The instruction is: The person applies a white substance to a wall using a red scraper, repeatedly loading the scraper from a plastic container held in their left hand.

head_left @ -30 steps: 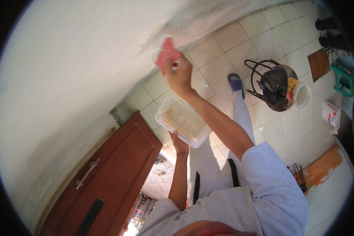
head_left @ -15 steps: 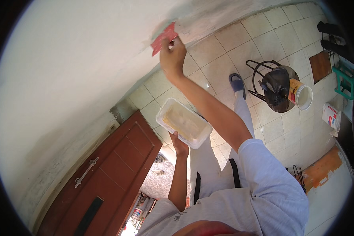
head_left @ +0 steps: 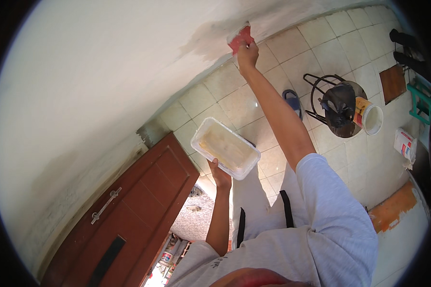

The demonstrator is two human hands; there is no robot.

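Observation:
My right hand [head_left: 247,55] is closed around a red putty scraper [head_left: 240,40], its blade against the wall over a damp-looking grey patch [head_left: 210,38]. Down by my waist, my left hand [head_left: 220,174] grips the near edge of a white rectangular plastic tub [head_left: 203,128]. My left thumb lies over the rim, and the other fingers are hidden beneath. A thin layer of pale, yellowish paste [head_left: 227,146] coats the inside of the tub.
A brown door [head_left: 148,186] stands open at my lower left. On the right, a round stool [head_left: 353,91] bears a black plastic bag [head_left: 339,103] and a white bucket [head_left: 372,119]. Farther right are a green stool [head_left: 420,100] and a white sack [head_left: 404,143].
My right hand has swept the scraper to the right along the wall, stretching my arm farther out. The tub in my left hand has barely moved.

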